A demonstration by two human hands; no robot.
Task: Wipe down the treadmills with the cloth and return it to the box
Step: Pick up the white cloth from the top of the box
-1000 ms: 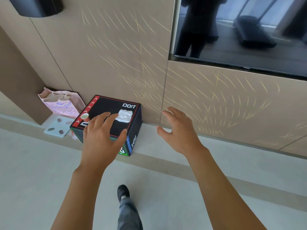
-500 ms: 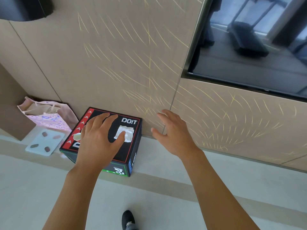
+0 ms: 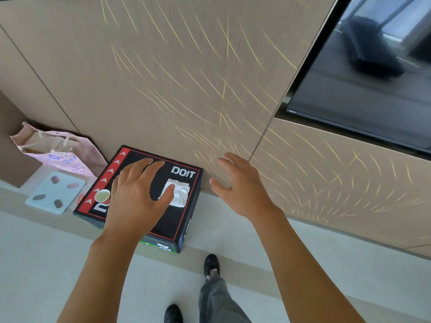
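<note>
Leftmost, well away from any fingers, a pink bag (image 3: 56, 150) against the wall panels (image 3: 163, 89), and just in front of it a pale bathroom scale (image 3: 54, 194) flat on the floor (image 3: 42, 248). Next, touching the scale's right side, a black box (image 3: 140, 199) with a red border and white lettering, set against the foot of the wall. On its top, just left of the little finger, a small pale cup (image 3: 102, 195). Above the box, the left hand (image 3: 137, 197), palm down, fingers (image 3: 149, 164) spread wide and holding nothing. Right at the thumb tip, a folded white cloth (image 3: 178, 193) lying on the box's right half, below the lettering; thumb over its left edge, contact impossible to judge. Further right, past the box's edge, the right hand (image 3: 242, 190), also spread wide and empty, fingertips near the base of the wall. Below and between the forearms, two dark shoes (image 3: 211, 266) and a grey trouser leg (image 3: 217, 301). Far right, well above the right hand, a dark screen (image 3: 363, 89) set in the wall, with a blurred reflection of a treadmill (image 3: 370, 50).
</note>
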